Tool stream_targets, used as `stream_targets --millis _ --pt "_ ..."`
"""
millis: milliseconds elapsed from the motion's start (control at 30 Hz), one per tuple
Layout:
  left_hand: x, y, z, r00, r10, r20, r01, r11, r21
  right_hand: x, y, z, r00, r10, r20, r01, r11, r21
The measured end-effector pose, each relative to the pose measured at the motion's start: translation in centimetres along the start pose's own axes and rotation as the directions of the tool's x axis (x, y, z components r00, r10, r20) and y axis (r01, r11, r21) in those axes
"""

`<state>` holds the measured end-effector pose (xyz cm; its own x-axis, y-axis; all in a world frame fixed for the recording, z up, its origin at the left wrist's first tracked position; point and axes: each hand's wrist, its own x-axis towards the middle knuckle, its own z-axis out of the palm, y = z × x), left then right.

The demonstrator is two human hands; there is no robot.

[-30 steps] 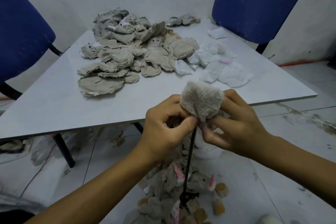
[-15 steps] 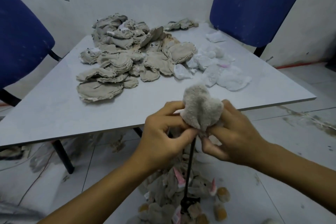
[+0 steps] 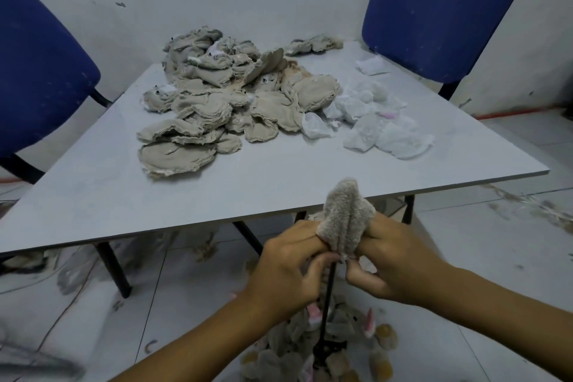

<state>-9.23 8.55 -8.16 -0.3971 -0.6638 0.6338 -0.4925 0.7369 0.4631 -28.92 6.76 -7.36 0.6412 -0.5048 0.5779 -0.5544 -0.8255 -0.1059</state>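
A small fuzzy grey plush piece (image 3: 345,217) sits over the top of a thin black upright rod (image 3: 327,301), just in front of the table's near edge. My left hand (image 3: 288,270) and my right hand (image 3: 397,260) both pinch the piece's lower edge, one from each side. The piece stands tall and narrow with a crease down its middle. The rod runs down between my hands to a black base on the floor.
A grey table (image 3: 93,195) carries a heap of beige fabric pieces (image 3: 217,102) and white fabric pieces (image 3: 381,124). Blue chairs stand at the left (image 3: 37,71) and back right (image 3: 440,9). Finished plush pieces (image 3: 310,347) lie on the floor around the rod.
Both hands pulled the plush piece further down over the rod. It changed from a rounded, wide shape to a tall, narrow one. My view tilted down a little.
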Motion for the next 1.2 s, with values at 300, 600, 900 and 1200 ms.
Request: stream_targets --millis 300,600,900,1200 --pt "3.8 2.0 -2.9 0.983 -0.014 -0.183 -0.004 0.996 -0.094 4.3 -0.7 -4.8 0.990 0.020 -0.142 -0.015 0.999 0.038" --pt "0.0 0.3 -0.1 0.997 0.046 -0.064 -0.044 0.999 0.030 3.3 0.2 -3.8 0.970 -0.046 0.240 0.056 0.998 -0.035" --pt "0.1 -0.8 -0.3 0.989 0.131 0.066 -0.138 0.983 0.117 1.3 0.1 -1.5 0.992 -0.008 0.129 -0.006 0.994 0.106" --pt "9.6 2.9 -6.8 0.985 -0.170 0.023 0.161 0.874 -0.458 7.7 1.4 -9.8 0.931 0.313 0.188 -0.355 0.653 0.669"
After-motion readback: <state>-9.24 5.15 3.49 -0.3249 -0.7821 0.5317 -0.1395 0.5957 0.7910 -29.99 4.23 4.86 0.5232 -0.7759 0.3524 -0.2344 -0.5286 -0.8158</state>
